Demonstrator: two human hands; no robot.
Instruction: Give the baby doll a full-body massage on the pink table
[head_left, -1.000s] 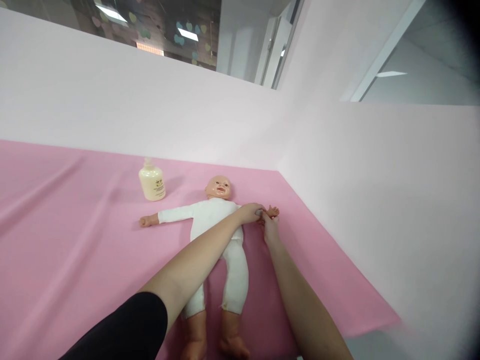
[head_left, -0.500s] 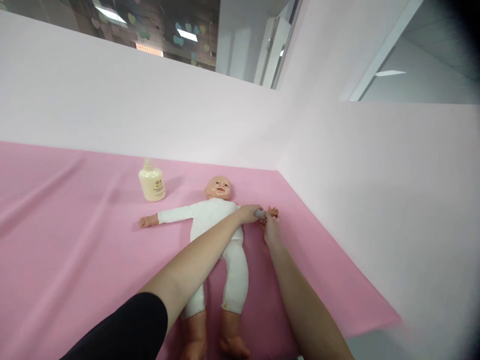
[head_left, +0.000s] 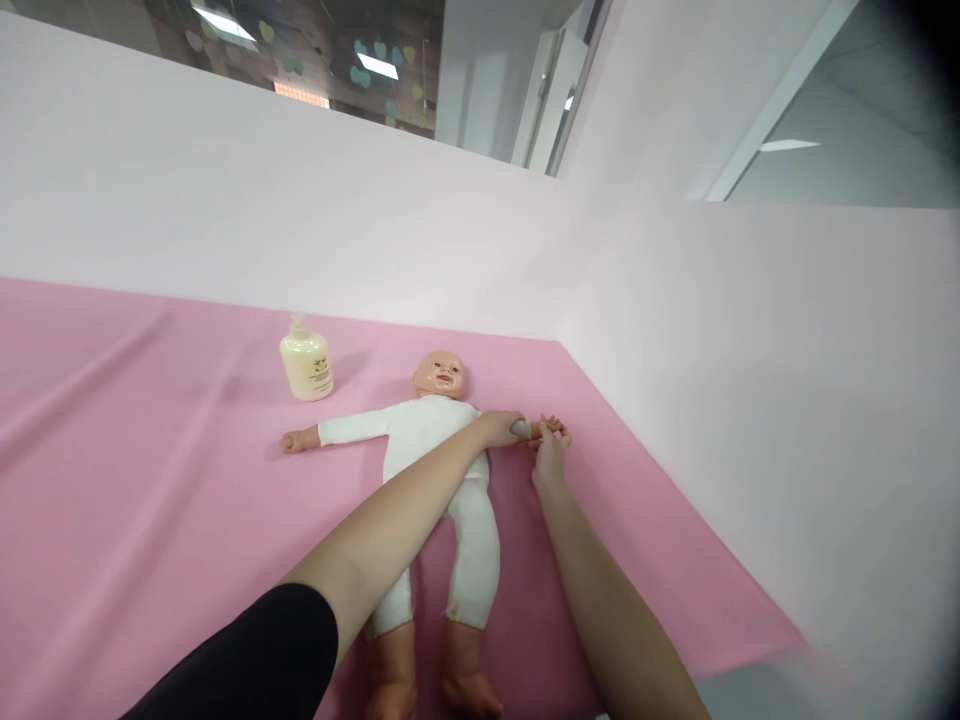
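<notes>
A baby doll point(head_left: 416, 440) with a white cloth body lies on its back, head toward the wall and feet toward me. My left hand point(head_left: 498, 428) reaches across its chest and is closed around its outstretched arm on the right side. Farther along that arm, my right hand point(head_left: 551, 454) grips the doll's small hand point(head_left: 551, 424) between thumb and fingers. The doll's other arm point(head_left: 352, 428) stretches out to the left, untouched. My left forearm hides part of the doll's belly and one leg.
A cream-coloured pump bottle point(head_left: 307, 366) stands left of the doll's head. The pink cover point(head_left: 172, 480) under the doll has a few creases. White walls point(head_left: 315, 210) rise behind and to the right, with windows above. The cover's edge runs along the right.
My right hand has slid outward from the doll's wrist to its hand. My left hand keeps its hold on the arm. The view has shifted slightly.
</notes>
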